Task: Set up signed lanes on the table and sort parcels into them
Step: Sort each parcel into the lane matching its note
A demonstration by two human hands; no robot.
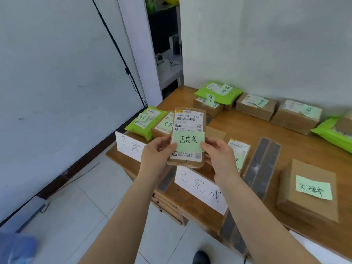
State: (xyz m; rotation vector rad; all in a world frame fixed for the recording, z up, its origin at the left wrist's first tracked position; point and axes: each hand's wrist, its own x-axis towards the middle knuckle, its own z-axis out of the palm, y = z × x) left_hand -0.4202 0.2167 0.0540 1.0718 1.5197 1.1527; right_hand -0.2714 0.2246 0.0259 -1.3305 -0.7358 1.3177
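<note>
Both hands hold one parcel. Left hand [155,155] grips its left edge, thumb over the front face; right hand [219,156] grips the right edge the same way. The parcel [187,122], a flat brown box, is raised above the near-left part of the worktop [247,128], label face tilted toward the head camera, probably so the tag can be read before placing.

Green sticky note [188,141] on its face reads 已完成. White sign [201,189] on the near worktop edge, just below the parcel, bears the same three characters, so I judge that lane is the destination.

Lanes:
- Left lane: sign [129,146] reading 异常, partly behind the left hand. Beyond it a green mailer [143,121] and a small box [163,126], both green-tagged.
- Dark strips [263,164] lie lengthwise right of the middle sign, apparently as lane dividers.
- Right of the strips: a brown box [308,193] with a note reading 处理中.
- Middle lane already holds one tagged parcel [239,151], just beyond the right hand.

Far edge, along the wall: a row of tagged boxes and mailers [256,104], apparently unsorted.
</note>
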